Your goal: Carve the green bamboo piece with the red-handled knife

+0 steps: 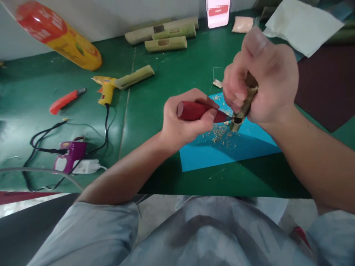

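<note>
My left hand [183, 122] is closed around a carving tool with a red handle [191, 111]. The tool's thin tip reaches into an opening near the lower end of a bamboo tube [246, 105]. Wrapped around that tube is my right hand [266, 77], its thumb raised at the top. The tube is held tilted above a blue sheet [199, 157], and its upper part is hidden by the fingers. Pale shavings [220, 135] lie scattered on the sheet under the tool.
At the left are a glue gun [107, 88] with its cord, a red-handled cutter [65, 101], a purple adapter [70, 155] and a large bottle [61, 37]. Cut bamboo pieces [166, 43], a phone [218, 18] and white paper [302, 27] lie along the back.
</note>
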Motion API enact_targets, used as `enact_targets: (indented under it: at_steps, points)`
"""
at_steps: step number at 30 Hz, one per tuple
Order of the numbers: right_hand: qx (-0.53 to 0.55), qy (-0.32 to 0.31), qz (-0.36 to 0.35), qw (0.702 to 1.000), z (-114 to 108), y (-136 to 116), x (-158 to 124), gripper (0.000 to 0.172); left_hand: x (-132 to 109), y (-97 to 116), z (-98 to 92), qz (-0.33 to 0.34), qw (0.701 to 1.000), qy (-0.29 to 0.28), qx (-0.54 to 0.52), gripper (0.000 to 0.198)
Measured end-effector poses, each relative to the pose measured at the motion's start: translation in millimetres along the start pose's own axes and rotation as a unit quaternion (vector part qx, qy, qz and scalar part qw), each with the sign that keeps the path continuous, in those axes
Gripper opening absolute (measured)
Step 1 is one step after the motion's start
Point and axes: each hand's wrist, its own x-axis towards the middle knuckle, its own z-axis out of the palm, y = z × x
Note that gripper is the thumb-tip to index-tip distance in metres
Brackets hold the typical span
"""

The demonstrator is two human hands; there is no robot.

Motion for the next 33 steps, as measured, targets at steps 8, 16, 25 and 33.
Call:
enact_targets:
  at_steps: [8, 16, 25, 33]
  points:
    - [0.014, 0.017, -0.017, 1.0, -2.2, 5.4, -0.3, 0.052, -7.6, -16.0, 15.1, -0.065, 0.996, 0.04, -0.053, 0.039]
    - [-0.02, 0.023, -0.138, 0.99, -10.8, 7.9, -4.2, 0.061, 4.8, 15.6, -17.7, 0.165, 0.984, -0.054, -0.042, 0.016]
    - [0.036, 0.086, -0.169, 0.981, 8.1, 11.7, -2.6, 0.069, 8.8, 17.0, -7.1, 0.042, 0.994, -0.03, -0.094, 0.014]
    - [-0.015, 0.071, -0.13, 0.989, 5.5, 12.0, -6.3, 0.066, 1.4, -2.3, 12.3, -0.161, 0.975, 0.042, -0.147, 0.03]
